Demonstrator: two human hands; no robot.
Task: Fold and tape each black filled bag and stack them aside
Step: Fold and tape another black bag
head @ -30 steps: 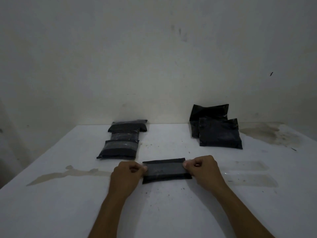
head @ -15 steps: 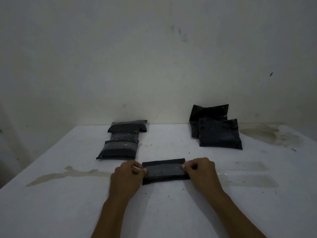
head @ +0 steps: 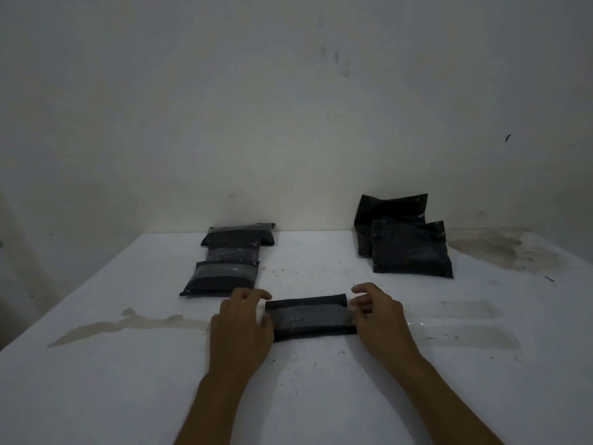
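While both hands work at its two ends, the scene reads as follows.

Folded bag: the folded bag (head: 309, 317) lies flat on the table (head: 128, 380) at the near centre, long side running from 9 to 3 o'clock, with a pale band of tape (head: 308, 317) across its top.

Left hand: the left hand (head: 240, 329) sits at the bag's 9 o'clock end; fingers curled, tips at that end's edge, seemingly pinching the tape end there, though the contact is dim.

Right hand: the right hand (head: 377, 313) sits at the bag's 3 o'clock end; thumb and fingers bent, pinching at the tape end, the index finger raised above.

Taped bags: three taped bags (head: 221, 277) lie in a row at 11 o'clock from the folded bag, reaching back to the wall (head: 288, 123); the nearest is just beside the left hand's fingers.

Unfolded bags: two unfolded bags (head: 412, 248) rest at 1 o'clock, one leaning behind the other, well apart from the right hand.

Table marks: stains (head: 128, 324) spread at 9 o'clock of the left hand.
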